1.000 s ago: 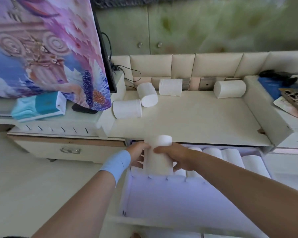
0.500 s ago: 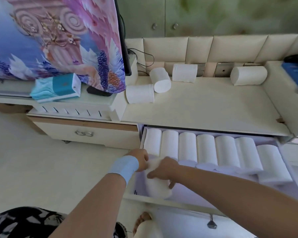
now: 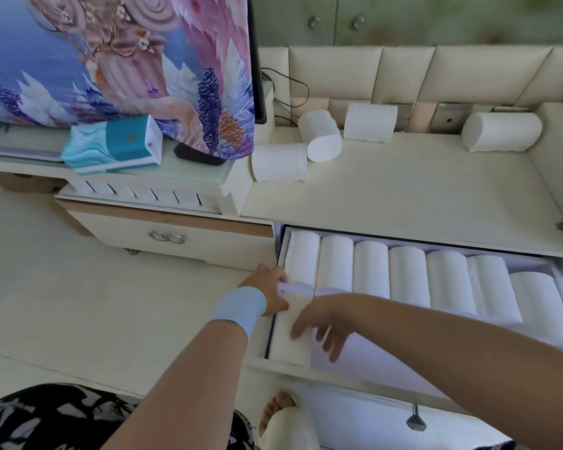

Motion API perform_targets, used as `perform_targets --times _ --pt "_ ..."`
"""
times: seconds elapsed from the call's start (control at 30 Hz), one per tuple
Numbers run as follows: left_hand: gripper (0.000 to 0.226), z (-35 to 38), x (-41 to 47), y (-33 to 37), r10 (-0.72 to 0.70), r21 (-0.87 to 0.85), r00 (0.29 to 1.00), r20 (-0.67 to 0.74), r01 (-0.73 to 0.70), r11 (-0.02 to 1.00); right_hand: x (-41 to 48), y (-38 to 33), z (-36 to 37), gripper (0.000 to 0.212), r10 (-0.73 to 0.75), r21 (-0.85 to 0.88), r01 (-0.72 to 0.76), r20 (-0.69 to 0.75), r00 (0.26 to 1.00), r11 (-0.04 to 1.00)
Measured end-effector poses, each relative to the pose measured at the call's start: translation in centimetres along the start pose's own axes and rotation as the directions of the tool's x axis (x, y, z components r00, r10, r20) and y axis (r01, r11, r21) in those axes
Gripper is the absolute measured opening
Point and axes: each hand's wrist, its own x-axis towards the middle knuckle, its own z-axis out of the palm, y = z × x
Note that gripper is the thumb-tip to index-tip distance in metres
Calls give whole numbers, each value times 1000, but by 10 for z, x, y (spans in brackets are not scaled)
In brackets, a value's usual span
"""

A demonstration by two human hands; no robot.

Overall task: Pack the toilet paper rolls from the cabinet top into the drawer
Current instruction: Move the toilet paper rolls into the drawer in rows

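Lying in the front left corner of the open drawer (image 3: 355, 373), one toilet paper roll (image 3: 286, 339) is touched by both hands. The left hand (image 3: 268, 292), curled, is pressed against its far end; the right hand (image 3: 322, 323) is spread over it. Seven rolls (image 3: 407, 276) are lined along the drawer's back edge. Four rolls (image 3: 280, 162) are left on the cabinet top (image 3: 403, 196), three near its back left corner, one near its back right corner.

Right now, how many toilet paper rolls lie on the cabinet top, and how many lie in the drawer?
Rolls on the cabinet top: 4
Rolls in the drawer, back row: 7
Rolls in the drawer, front left, under the hands: 1
Total: 12
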Motion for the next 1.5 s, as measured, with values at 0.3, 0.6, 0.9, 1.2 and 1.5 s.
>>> perform_targets --times 0.3,0.6,0.9,1.2,1.5 --pt "65 -3 4 3 -84 8 996 14 84 996 -1 8 -2 63 -217 -188 191 -130 968 963" --pt "23 -85 35 50 59 -87 923 -379 -99 991 -39 -58 -86 30 -425 -330 301 -424 799 895" --pt "52 -131 110 63 47 34 742 -669 -33 999 -25 -126 -164 43 -471 -39 608 -672 571 793" --pt "78 -139 143 65 -266 -455 691 -673 -103 884 7 -164 -180 73 -551 249 751 -547 630 612" --pt "71 -120 124 56 -310 -565 855 -416 24 825 -3 -138 -181 44 -355 372 642 -599 718 671"
